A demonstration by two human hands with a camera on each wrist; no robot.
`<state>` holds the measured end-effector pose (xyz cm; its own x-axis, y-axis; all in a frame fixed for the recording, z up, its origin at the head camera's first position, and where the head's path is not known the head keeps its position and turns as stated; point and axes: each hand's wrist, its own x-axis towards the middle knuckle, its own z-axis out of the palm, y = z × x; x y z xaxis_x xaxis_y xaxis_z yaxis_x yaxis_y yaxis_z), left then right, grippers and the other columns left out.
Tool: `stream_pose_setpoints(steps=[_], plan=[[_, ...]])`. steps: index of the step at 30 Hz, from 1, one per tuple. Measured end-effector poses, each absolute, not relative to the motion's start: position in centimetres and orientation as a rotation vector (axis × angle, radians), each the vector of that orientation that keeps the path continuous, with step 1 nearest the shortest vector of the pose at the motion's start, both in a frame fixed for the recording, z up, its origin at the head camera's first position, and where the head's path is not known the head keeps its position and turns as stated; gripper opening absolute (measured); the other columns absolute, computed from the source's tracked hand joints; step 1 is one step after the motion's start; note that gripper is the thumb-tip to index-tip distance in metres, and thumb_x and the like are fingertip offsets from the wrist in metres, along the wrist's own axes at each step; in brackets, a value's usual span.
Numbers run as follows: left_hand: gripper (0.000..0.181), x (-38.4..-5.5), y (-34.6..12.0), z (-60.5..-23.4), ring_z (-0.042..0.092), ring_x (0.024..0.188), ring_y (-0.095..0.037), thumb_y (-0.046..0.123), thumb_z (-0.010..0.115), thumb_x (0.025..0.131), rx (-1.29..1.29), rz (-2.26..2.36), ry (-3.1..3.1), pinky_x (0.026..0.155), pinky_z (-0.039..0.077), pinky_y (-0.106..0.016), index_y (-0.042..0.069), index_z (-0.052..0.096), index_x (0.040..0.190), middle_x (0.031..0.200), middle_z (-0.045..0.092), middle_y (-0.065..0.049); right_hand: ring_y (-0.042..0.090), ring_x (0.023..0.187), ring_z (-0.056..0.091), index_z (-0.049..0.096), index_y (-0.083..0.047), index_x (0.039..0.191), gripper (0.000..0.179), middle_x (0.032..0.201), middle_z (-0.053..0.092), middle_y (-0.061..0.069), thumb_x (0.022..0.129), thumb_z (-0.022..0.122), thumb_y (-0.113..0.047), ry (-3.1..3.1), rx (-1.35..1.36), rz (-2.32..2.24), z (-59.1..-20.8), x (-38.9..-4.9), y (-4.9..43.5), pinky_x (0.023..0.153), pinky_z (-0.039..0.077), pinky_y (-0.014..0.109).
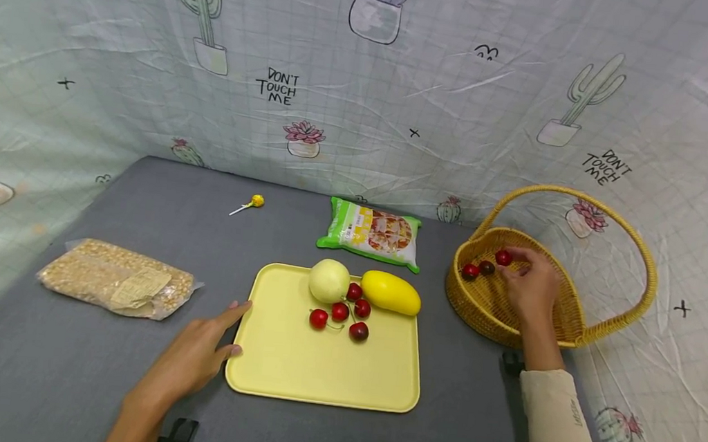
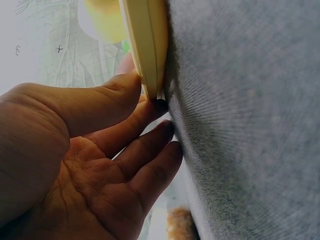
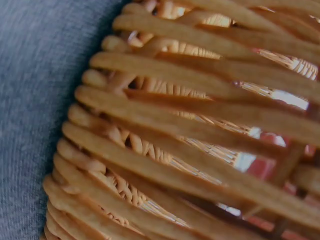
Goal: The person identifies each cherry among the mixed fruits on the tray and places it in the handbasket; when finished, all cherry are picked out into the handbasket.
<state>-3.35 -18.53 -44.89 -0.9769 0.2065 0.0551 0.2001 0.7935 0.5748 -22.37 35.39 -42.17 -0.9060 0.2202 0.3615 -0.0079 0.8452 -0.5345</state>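
Note:
My right hand [image 1: 531, 283] reaches into the wicker basket [image 1: 489, 329] and pinches a red cherry [image 1: 504, 258] at its fingertips. Two more cherries, one red [image 1: 470, 272] and one darker [image 1: 487, 267], lie inside the basket beside it. In the right wrist view, woven basket strands [image 3: 165, 105] fill most of the picture and hide the hand. My left hand [image 1: 196, 354] touches the left rim of the yellow tray [image 1: 279, 375], its thumb and forefinger spread along the edge. The left wrist view shows those fingertips against the tray's rim [image 2: 145, 45].
On the tray sit a pale round fruit [image 1: 328, 281], a yellow mango-like fruit [image 1: 390, 292] and several cherries [image 1: 340, 312]. Behind it lies a green-and-white food packet [image 1: 374, 233]. A yellow lollipop [image 1: 257, 201] and a bag of corn kernels [image 1: 118, 277] lie left. The basket's tall handle [image 1: 647, 265] arches rightward.

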Motion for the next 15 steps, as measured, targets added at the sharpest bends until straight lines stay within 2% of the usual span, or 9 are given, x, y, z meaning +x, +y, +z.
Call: stream_pose_setpoints(steps=[2, 4, 7, 9, 10, 11, 15], plan=[[0.075, -3.35, -18.53, -44.9, 0.061, 0.135, -0.049, 0.005, 0.083, 0.089, 0.338, 0.947, 2.97, 0.106, 0.053, -0.063, 0.003, 0.051, 0.157, 0.148, 0.057, -0.034, 0.027, 0.082, 0.062, 0.078, -0.01, 0.126, 0.036, 0.121, 0.077, 0.017, 0.092, 0.085, -0.016, -2.663, -0.183, 0.752, -42.19, -22.51, 35.59, 0.07, 0.045, 0.038], [0.075, -3.36, -18.53, -44.9, 0.061, 0.135, -0.05, 0.005, 0.083, 0.089, 0.34, 0.946, 2.971, 0.106, 0.053, -0.064, 0.003, 0.051, 0.157, 0.148, 0.057, -0.034, 0.037, 0.094, 0.066, 0.077, -0.009, 0.127, 0.036, 0.123, 0.077, 0.017, 0.093, 0.084, -0.017, -2.712, -0.21, 0.749, -42.22, -22.6, 35.75, 0.083, 0.049, 0.049], [0.075, -3.38, -18.53, -44.88, 0.06, 0.135, -0.05, 0.005, 0.082, 0.089, 0.338, 0.943, 2.969, 0.106, 0.053, -0.064, 0.003, 0.051, 0.157, 0.149, 0.056, -0.034, 0.045, 0.11, 0.066, 0.076, -0.009, 0.128, 0.038, 0.126, 0.077, 0.018, 0.093, 0.084, -0.018, -2.776, -0.251, 0.741, -42.3, -22.63, 35.88, 0.094, 0.048, 0.06], [0.075, -3.4, -18.54, -44.87, 0.06, 0.135, -0.05, 0.006, 0.082, 0.09, 0.336, 0.939, 2.965, 0.106, 0.053, -0.064, 0.004, 0.051, 0.157, 0.149, 0.056, -0.034, 0.047, 0.118, 0.063, 0.075, -0.008, 0.129, 0.039, 0.126, 0.077, 0.018, 0.092, 0.084, -0.019, -2.81, -0.27, 0.727, -42.31, -22.58, 35.93, 0.098, 0.046, 0.062], [0.075, -3.4, -18.55, -44.87, 0.06, 0.135, -0.05, 0.006, 0.082, 0.09, 0.336, 0.937, 2.963, 0.106, 0.053, -0.064, 0.004, 0.051, 0.157, 0.149, 0.056, -0.034, 0.047, 0.12, 0.062, 0.075, -0.008, 0.129, 0.039, 0.127, 0.076, 0.018, 0.092, 0.084, -0.019, -2.824, -0.28, 0.724, -42.3, -22.53, 35.92, 0.095, 0.048, 0.061], [0.075, -3.41, -18.55, -44.87, 0.06, 0.135, -0.05, 0.006, 0.082, 0.089, 0.337, 0.935, 2.963, 0.106, 0.053, -0.064, 0.004, 0.051, 0.157, 0.149, 0.056, -0.034, 0.047, 0.121, 0.062, 0.075, -0.008, 0.13, 0.04, 0.127, 0.076, 0.018, 0.092, 0.084, -0.019, -2.839, -0.289, 0.717, -42.3, -22.51, 35.94, 0.092, 0.049, 0.061], [0.075, -3.39, -18.54, -44.89, 0.061, 0.134, -0.049, 0.006, 0.083, 0.089, 0.341, 0.933, 2.971, 0.106, 0.053, -0.063, 0.003, 0.052, 0.156, 0.148, 0.057, -0.034, 0.047, 0.122, 0.061, 0.074, -0.008, 0.131, 0.041, 0.128, 0.075, 0.018, 0.093, 0.083, -0.02, -2.886, -0.309, 0.695, -42.24, -22.51, 35.86, 0.093, 0.049, 0.061]])
